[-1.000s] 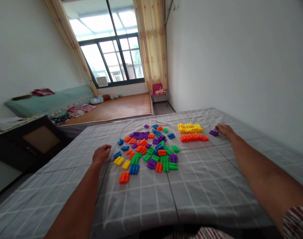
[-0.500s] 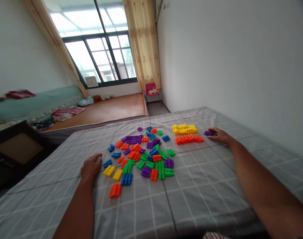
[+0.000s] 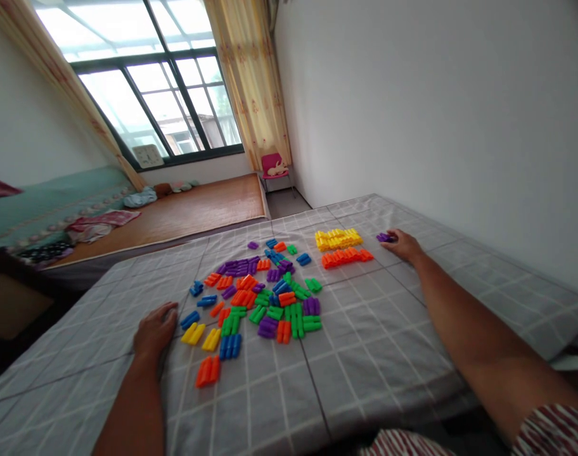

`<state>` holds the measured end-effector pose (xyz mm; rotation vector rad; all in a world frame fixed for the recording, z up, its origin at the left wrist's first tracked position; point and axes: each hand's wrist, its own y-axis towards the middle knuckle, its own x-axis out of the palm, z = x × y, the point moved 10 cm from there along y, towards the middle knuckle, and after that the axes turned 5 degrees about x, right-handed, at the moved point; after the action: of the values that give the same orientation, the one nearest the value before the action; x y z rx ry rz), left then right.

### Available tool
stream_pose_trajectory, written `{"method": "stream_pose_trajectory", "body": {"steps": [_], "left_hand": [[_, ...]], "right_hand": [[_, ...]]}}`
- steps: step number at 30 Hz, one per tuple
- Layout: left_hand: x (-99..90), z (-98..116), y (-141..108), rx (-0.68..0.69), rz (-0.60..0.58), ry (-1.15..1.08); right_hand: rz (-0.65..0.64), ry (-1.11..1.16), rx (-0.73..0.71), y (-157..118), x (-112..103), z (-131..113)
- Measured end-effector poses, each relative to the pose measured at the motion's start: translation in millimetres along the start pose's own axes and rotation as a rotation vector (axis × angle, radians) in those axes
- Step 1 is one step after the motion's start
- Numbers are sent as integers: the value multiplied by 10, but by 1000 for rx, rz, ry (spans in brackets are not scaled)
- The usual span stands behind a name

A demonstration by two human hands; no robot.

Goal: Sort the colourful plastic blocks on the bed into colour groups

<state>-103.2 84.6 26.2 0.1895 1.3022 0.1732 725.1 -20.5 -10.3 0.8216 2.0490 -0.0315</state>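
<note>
My right hand pinches a purple plastic piece against the cloth at the right. Left of it, a row of yellow pieces lies behind a row of orange pieces. My left hand rests on the cloth with its fingers loosely spread, and nothing shows in it. Between my hands lies a scattered heap of purple, orange, blue and green pieces, with green ones near its front. Two yellow pieces and a blue piece are nearest my left hand.
A grey checked cloth covers the table. Beyond it are a low bed with a brown mat, a pink chair holding a soft toy, and a window with curtains. A white wall runs along the right.
The view has turned slightly right, so the things appear farther left. My right hand still holds the purple piece beside the rows. My left hand remains on the cloth.
</note>
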Motion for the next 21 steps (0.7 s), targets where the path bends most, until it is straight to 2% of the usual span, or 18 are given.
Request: {"method": "stream_pose_trajectory", "body": {"steps": [4, 10, 21], "left_hand": [[-9, 11, -16, -27, -19, 18], [47, -33, -1, -22, -41, 24], [60, -62, 14, 7, 15, 2]], "right_hand": [[36, -13, 18, -20, -43, -9], [121, -35, -17, -21, -74, -179], [121, -156, -125, -21, -38, -240]]}}
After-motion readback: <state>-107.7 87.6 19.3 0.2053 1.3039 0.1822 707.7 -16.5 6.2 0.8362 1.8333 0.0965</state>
